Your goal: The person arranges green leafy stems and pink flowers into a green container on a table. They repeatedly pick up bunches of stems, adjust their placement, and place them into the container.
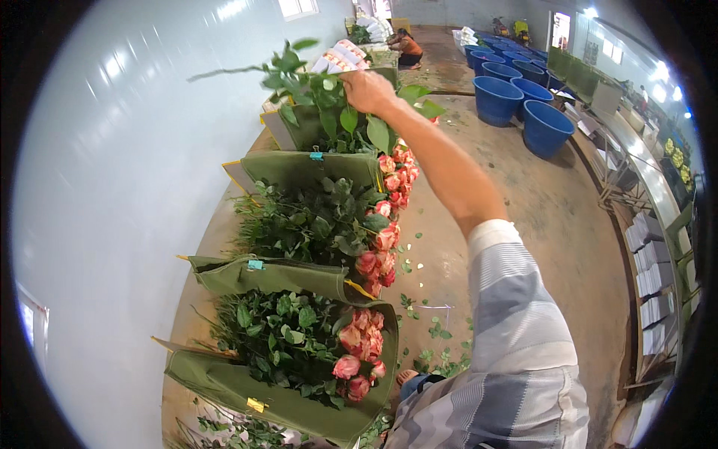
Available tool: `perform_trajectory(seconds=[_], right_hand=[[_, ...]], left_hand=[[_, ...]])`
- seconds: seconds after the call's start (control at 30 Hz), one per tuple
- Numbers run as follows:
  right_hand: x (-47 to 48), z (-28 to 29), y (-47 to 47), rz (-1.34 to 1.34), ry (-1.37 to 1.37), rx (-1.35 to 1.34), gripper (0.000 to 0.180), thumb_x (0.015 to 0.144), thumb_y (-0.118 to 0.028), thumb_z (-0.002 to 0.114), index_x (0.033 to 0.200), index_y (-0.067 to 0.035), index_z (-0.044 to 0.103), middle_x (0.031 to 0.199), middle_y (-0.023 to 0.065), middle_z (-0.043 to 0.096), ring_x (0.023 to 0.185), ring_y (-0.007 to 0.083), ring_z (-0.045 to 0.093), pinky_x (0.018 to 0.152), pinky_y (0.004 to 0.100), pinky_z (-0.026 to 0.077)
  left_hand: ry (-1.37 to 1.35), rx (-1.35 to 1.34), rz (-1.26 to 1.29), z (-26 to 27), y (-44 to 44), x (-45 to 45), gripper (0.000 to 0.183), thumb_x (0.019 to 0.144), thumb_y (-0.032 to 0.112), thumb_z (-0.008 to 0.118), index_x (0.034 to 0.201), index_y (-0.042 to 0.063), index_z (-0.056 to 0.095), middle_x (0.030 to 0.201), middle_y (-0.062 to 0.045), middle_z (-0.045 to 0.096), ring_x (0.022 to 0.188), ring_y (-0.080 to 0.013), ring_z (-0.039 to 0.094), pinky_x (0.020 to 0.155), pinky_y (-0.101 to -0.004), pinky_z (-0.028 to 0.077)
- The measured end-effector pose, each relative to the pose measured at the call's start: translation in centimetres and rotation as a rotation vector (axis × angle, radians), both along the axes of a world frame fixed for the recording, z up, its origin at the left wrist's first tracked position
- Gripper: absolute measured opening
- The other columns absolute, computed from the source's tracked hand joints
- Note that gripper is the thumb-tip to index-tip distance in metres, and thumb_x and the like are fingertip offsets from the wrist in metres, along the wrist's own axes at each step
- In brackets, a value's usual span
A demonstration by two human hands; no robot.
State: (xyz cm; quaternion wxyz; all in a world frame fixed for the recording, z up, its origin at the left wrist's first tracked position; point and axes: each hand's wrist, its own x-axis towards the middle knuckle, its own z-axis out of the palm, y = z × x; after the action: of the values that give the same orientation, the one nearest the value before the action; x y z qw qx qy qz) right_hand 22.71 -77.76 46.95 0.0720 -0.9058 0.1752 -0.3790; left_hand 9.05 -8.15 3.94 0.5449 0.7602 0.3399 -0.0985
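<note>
My right hand point(370, 92) reaches forward over the rack and grips a leafy rose stem point(291, 73), its bare cut end pointing left. Leaves from it hang below my fingers; its bloom is mostly hidden behind my wrist. Beneath lies a green fabric holder point(314, 168) with a teal binder clip point(316, 156). Nearer me, pink-and-cream roses point(381, 241) lie sideways, blooms to the right and stems to the left. A closer green fabric sling point(280, 398) with a yellow clip point(257, 404) holds another bunch of roses point(359, 342). My left hand is out of view.
Several blue plastic tubs point(547, 129) stand on the concrete floor at the upper right. A person point(409, 47) crouches at the far end by wrapped bundles point(342, 56). Fallen leaves point(440, 331) litter the floor by my foot. A metal rack point(653, 174) runs along the right.
</note>
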Motion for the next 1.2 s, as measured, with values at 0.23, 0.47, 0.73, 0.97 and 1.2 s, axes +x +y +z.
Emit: perform_trajectory(seconds=[0.23,0.47,0.73,0.97,1.2], right_hand=[[5.1,-9.2,-3.6,-0.013,0.024,0.214,0.038,0.091,-0.030,0.050,0.122,-0.006,0.052,0.115,0.0232,0.056,0.112,0.0374,0.050,0.092,0.0469,0.043],[-1.7,-20.8,-4.0,-0.069,-0.315,0.437,0.030,0.088,-0.023,0.054,0.108,-0.003,0.060,0.100,0.0191,0.063,0.099,0.0344,0.058,0.084,0.0417,0.046],[-31.5,-43.3,1.6,-0.274,-0.154,1.280,0.036,0.094,-0.025,0.043,0.122,-0.005,0.053,0.109,0.0178,0.060,0.098,0.0304,0.057,0.081,0.0397,0.048],[-45.8,-52.0,26.6,-0.273,0.541,1.599,0.032,0.092,-0.023,0.046,0.115,-0.003,0.054,0.100,0.0177,0.060,0.088,0.0281,0.057,0.072,0.0376,0.048],[-46.4,-50.6,39.4,0.125,0.973,1.590,0.028,0.090,-0.021,0.049,0.109,0.000,0.055,0.092,0.0176,0.060,0.077,0.0258,0.056,0.063,0.0356,0.048]], left_hand=[[0.027,0.028,0.029,-0.2,0.3,0.3,0.039,0.086,0.015,0.054,0.120,-0.004,0.051,0.116,-0.022,0.056,0.096,-0.0308,0.060,0.080,-0.0434,0.051],[0.037,0.051,0.079,-1.9,3.7,-2.3,0.039,0.086,0.015,0.055,0.119,-0.004,0.052,0.115,-0.022,0.057,0.096,-0.0302,0.060,0.080,-0.0428,0.051],[-0.163,0.775,-0.472,-10.0,10.2,-6.5,0.036,0.084,0.029,0.057,0.112,0.008,0.063,0.122,-0.018,0.057,0.111,-0.0356,0.055,0.093,-0.0397,0.045],[-0.170,0.199,-0.050,-4.5,7.8,-6.5,0.038,0.079,0.023,0.061,0.110,0.001,0.060,0.105,-0.021,0.064,0.100,-0.0350,0.061,0.087,-0.0398,0.047],[-0.022,-0.096,-0.063,-5.7,8.0,-5.7,0.041,0.086,0.022,0.058,0.122,0.002,0.055,0.114,-0.021,0.061,0.103,-0.0356,0.059,0.089,-0.0433,0.046]])
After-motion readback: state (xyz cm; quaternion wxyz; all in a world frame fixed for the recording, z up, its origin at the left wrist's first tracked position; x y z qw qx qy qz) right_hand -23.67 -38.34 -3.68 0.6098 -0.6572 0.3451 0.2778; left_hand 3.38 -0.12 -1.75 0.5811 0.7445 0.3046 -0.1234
